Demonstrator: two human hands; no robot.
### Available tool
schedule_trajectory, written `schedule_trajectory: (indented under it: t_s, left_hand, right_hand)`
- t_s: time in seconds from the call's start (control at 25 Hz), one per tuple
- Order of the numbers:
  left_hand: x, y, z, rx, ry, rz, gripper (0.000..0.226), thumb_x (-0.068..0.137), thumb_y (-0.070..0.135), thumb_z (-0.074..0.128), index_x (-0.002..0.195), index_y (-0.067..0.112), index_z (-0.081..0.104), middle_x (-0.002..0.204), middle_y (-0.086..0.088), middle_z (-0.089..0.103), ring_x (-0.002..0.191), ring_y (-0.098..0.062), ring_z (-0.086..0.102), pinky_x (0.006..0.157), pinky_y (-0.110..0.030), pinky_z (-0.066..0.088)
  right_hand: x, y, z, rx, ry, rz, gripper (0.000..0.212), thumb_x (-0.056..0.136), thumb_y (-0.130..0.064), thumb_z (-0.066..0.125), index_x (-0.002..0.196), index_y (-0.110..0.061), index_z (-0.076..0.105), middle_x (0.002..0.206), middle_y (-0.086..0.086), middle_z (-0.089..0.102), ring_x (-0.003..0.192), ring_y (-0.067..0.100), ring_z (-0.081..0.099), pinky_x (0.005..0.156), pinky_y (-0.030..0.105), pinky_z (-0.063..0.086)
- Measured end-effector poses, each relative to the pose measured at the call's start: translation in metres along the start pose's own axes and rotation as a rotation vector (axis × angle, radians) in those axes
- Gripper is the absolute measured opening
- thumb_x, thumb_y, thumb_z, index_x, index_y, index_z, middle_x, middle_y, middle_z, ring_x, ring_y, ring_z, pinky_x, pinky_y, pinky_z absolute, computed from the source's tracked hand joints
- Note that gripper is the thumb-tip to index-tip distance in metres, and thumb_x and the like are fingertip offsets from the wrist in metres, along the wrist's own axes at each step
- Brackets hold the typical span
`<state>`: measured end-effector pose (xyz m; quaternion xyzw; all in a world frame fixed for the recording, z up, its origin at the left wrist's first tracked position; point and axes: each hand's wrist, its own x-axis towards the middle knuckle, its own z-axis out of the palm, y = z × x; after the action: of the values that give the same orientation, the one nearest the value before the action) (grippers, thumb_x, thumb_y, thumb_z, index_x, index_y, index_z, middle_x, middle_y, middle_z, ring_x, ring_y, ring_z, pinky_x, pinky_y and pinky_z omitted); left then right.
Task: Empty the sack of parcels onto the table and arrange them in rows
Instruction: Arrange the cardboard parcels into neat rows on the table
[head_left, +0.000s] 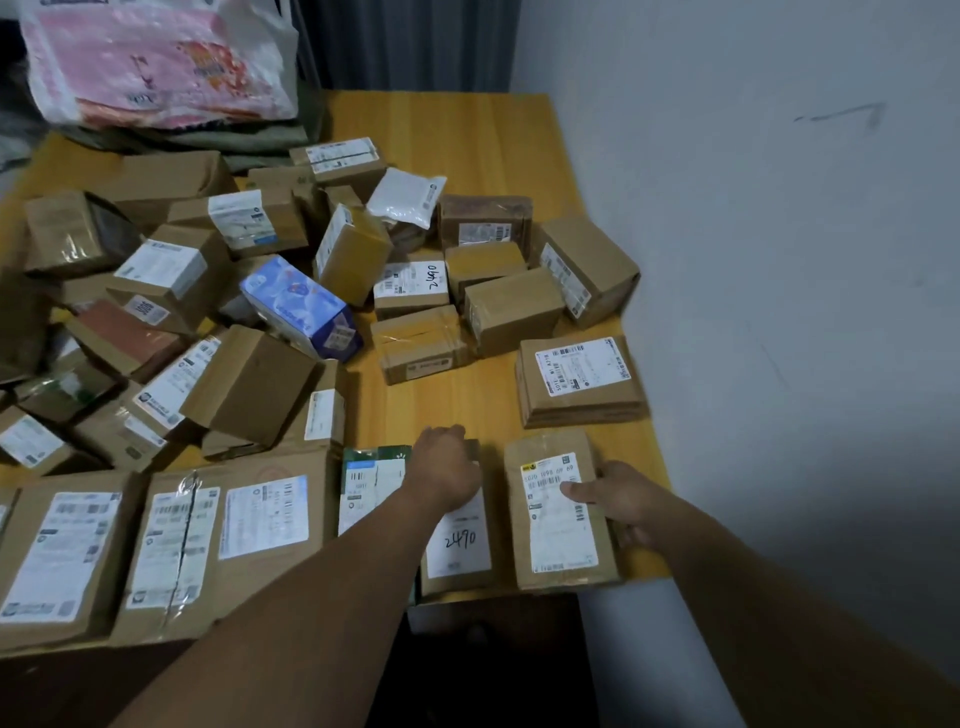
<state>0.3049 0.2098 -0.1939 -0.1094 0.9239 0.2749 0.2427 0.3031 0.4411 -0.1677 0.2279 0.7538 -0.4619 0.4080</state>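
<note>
**Desk:** Entries for the front row, please.

**Operator:** Item one, as I see it from here: left hand (447, 467), fingers bent down over the far end of the parcel marked 2490 (460, 545), gripping it (fingertips hidden).
Item two: right hand (618, 499), thumb flat on the label and fingers wrapped down the outer side of the yellow-tagged parcel (556, 525).
The two parcels lie side by side between the hands, close together, at the near edge of the table (467, 400).

**Desk:** Neighbours?

**Operator:** Green-labelled packet (369, 483) just outside the left hand.
Flat box (579, 379) beyond the right hand.
The unsorted heap (208, 312) sits beyond and outside the left hand.

**Desk:** Hazards?

**Operator:** Two, in my judgement.
First, both held parcels appear to reach the near table edge. A pull towards the body could tip either one off, and the one under the right hand also sits close to the table corner.
Second, a tilted brown box (249, 384) leans in the heap just beyond the left hand. A nudge from the forearm or a shoved packet could slide it onto the row.
</note>
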Motion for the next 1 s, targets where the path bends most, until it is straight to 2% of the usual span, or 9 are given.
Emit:
schedule_trajectory:
  t_s: [0.16,0.2,0.28,0.36,0.44,0.56,0.8,0.92,1.0]
  left_hand:
    - [0.006,-0.004,0.019,0.188,-0.053,0.028,0.060,0.089,0.018,0.058,0.146,0.016,0.038,0.153,-0.009,0.038,0.149,-0.032,0.018,0.121,-0.052,0.017]
    - [0.006,-0.005,0.022,0.191,-0.056,0.027,0.062,0.089,0.018,0.058,0.147,0.017,0.036,0.155,-0.008,0.035,0.150,-0.032,0.015,0.122,-0.053,0.014]
    - [0.006,-0.006,0.023,0.188,-0.042,0.030,0.064,0.090,0.018,0.059,0.149,0.017,0.034,0.157,-0.007,0.033,0.151,-0.031,0.013,0.122,-0.053,0.012]
    - [0.005,-0.005,0.022,0.187,-0.041,0.026,0.066,0.090,0.017,0.059,0.150,0.016,0.033,0.158,-0.007,0.031,0.152,-0.030,0.011,0.123,-0.052,0.010]
    - [0.005,-0.006,0.023,0.181,-0.050,0.018,0.067,0.090,0.016,0.059,0.151,0.016,0.031,0.160,-0.007,0.029,0.153,-0.029,0.008,0.123,-0.052,0.008]
    - [0.006,-0.008,0.022,0.182,-0.049,0.013,0.065,0.090,0.015,0.059,0.150,0.016,0.033,0.158,-0.007,0.031,0.152,-0.029,0.011,0.123,-0.052,0.008]
    - [0.007,-0.005,0.021,0.197,-0.070,-0.003,0.061,0.087,0.017,0.060,0.145,0.016,0.039,0.151,-0.008,0.040,0.147,-0.031,0.021,0.120,-0.053,0.017]
    - [0.011,0.000,0.014,0.174,-0.050,-0.022,0.064,0.088,0.019,0.061,0.147,0.014,0.036,0.153,-0.011,0.038,0.148,-0.032,0.022,0.120,-0.053,0.019]
    - [0.013,0.006,0.005,0.134,-0.014,-0.014,0.065,0.090,0.022,0.062,0.149,0.013,0.036,0.152,-0.012,0.038,0.147,-0.032,0.024,0.119,-0.052,0.022]
  right_hand:
    - [0.026,0.013,0.016,0.083,-0.008,0.034,0.034,0.097,-0.019,0.067,0.129,-0.010,0.060,0.112,0.009,0.074,0.098,0.027,0.071,0.082,0.048,0.057]
    - [0.032,0.016,0.019,0.080,-0.004,0.030,0.034,0.098,-0.018,0.065,0.131,-0.009,0.058,0.116,0.010,0.073,0.098,0.026,0.070,0.081,0.048,0.057]
    - [0.045,0.020,0.025,0.003,0.022,0.007,0.037,0.100,-0.012,0.060,0.136,-0.014,0.053,0.122,0.011,0.070,0.099,0.024,0.068,0.077,0.045,0.057]
    - [0.056,0.026,0.033,-0.124,0.060,-0.032,0.043,0.099,-0.007,0.058,0.139,-0.019,0.049,0.118,0.009,0.071,0.101,0.027,0.069,0.085,0.050,0.059]
    - [0.065,0.033,0.038,-0.232,0.081,-0.046,0.048,0.096,-0.006,0.060,0.140,-0.023,0.050,0.112,0.005,0.073,0.097,0.027,0.071,0.085,0.050,0.060]
    - [0.076,0.037,0.041,-0.307,0.126,-0.070,0.049,0.094,-0.010,0.062,0.139,-0.026,0.050,0.106,0.002,0.073,0.088,0.023,0.072,0.079,0.046,0.062]
    - [0.061,0.010,0.035,-0.309,0.177,-0.043,0.019,0.097,-0.009,0.055,0.114,-0.015,0.053,0.099,0.005,0.069,0.086,0.024,0.069,0.072,0.037,0.060]
    - [0.058,-0.007,0.029,-0.265,0.191,-0.030,0.021,0.093,-0.015,0.058,0.113,-0.009,0.055,0.097,0.009,0.069,0.086,0.026,0.069,0.070,0.035,0.057]
    - [0.056,-0.016,0.026,-0.264,0.202,-0.044,0.024,0.087,-0.021,0.060,0.108,-0.010,0.056,0.094,0.009,0.070,0.086,0.026,0.070,0.075,0.040,0.060]
